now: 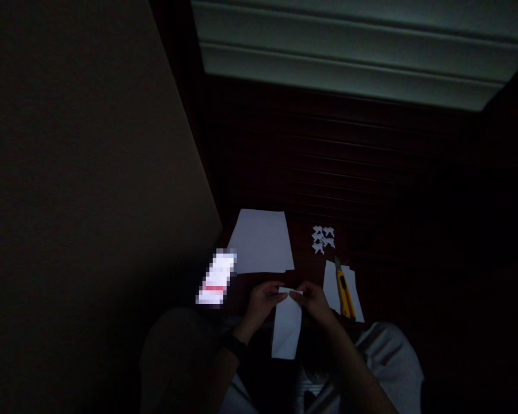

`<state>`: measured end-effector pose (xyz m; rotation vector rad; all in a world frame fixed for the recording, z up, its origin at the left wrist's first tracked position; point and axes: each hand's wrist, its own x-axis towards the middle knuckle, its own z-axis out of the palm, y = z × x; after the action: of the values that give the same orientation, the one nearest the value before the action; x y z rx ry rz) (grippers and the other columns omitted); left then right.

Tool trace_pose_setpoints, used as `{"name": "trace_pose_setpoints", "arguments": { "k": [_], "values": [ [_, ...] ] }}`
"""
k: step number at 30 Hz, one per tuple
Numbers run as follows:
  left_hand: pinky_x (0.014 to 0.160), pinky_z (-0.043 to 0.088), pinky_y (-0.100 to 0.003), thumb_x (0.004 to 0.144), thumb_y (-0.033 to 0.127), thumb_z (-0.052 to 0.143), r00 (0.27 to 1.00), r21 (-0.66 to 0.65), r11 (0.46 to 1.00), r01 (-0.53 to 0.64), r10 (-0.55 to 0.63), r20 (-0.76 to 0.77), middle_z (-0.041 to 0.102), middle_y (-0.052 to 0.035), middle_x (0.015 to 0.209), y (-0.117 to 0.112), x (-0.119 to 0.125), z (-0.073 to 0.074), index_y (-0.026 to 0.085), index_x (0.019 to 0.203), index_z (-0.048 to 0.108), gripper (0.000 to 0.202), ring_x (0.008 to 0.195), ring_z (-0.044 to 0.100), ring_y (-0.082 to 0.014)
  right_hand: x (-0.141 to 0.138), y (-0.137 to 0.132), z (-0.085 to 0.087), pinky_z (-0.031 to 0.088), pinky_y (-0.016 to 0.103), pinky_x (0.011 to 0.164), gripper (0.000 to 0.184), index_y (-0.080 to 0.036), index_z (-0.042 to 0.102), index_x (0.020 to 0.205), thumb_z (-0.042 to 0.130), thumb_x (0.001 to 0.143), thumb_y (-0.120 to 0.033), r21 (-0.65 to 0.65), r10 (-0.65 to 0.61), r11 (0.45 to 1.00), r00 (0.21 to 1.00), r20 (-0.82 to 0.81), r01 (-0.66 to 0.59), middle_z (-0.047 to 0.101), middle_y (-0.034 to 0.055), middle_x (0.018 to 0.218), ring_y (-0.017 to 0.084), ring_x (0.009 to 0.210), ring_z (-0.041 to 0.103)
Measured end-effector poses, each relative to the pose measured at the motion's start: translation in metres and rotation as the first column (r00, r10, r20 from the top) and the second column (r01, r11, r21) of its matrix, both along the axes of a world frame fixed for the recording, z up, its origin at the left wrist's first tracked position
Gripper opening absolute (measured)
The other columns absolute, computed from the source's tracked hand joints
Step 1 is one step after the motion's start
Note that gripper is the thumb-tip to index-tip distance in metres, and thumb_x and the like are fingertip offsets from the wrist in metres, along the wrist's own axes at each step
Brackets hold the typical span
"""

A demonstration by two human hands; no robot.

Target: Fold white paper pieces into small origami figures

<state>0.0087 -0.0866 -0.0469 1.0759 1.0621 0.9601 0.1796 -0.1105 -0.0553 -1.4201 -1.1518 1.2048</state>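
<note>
A narrow white paper strip (pixel 287 330) hangs down in front of me, with crease lines across its lower part. My left hand (pixel 265 298) pinches its top left corner between thumb and fingers. At the top right corner, my right hand (pixel 313 298) grips the same strip, its thumb lying on the paper's face. Both thumbs are close together near the upper edge. To the right of my right hand lies a yellow utility knife (pixel 345 293), blade pointing away, on some white paper (pixel 331 284).
A stack of white sheets (pixel 261 241) lies at the back left of the dark table. Several small folded paper pieces (pixel 323 238) are grouped right of it. A lit, pixelated screen (pixel 218 279) is at the left, near a wall (pixel 90 172). The room is dim.
</note>
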Motion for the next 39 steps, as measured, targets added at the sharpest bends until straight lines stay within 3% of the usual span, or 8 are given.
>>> {"name": "trace_pose_setpoints", "arguments": {
  "k": [17,24,39],
  "values": [
    [0.052,0.045,-0.022,0.060,0.031,0.070,0.999,-0.038,0.999,0.020,-0.019,0.040,0.062,-0.0020,0.069,0.0008,-0.0003,-0.0094,0.013,0.087,0.064,0.032,0.061,0.058,-0.0138,-0.0008,0.0009,0.0034,0.040,0.023,0.053,0.024,-0.018,0.056,0.071,0.068,0.063,-0.036,0.042,0.003,0.999,1.000,-0.030,-0.001,0.060,-0.0003,0.066,0.014,0.060,0.053],
    [0.050,0.042,-0.020,0.060,0.032,0.070,0.999,0.017,0.999,0.035,-0.034,-0.008,0.059,0.0001,0.062,0.0010,-0.0013,-0.0073,0.014,0.090,0.065,0.035,0.056,0.055,-0.0115,-0.0011,0.0010,0.0061,0.039,0.022,0.051,0.025,-0.019,0.058,0.081,0.068,0.063,-0.033,0.029,0.052,0.998,0.992,-0.113,-0.049,0.058,-0.0024,0.064,0.012,0.056,0.052],
    [0.054,0.045,-0.022,0.061,0.032,0.070,0.998,-0.018,0.998,0.057,-0.057,0.021,0.066,-0.0052,0.072,0.0001,-0.0011,-0.0074,0.013,0.087,0.067,0.033,0.062,0.060,-0.0156,0.0012,0.0016,0.0028,0.039,0.022,0.049,0.030,-0.020,0.058,0.085,0.070,0.061,-0.033,0.016,0.058,0.998,0.989,-0.135,-0.056,0.057,-0.0036,0.060,0.012,0.052,0.051]
  ]
}}
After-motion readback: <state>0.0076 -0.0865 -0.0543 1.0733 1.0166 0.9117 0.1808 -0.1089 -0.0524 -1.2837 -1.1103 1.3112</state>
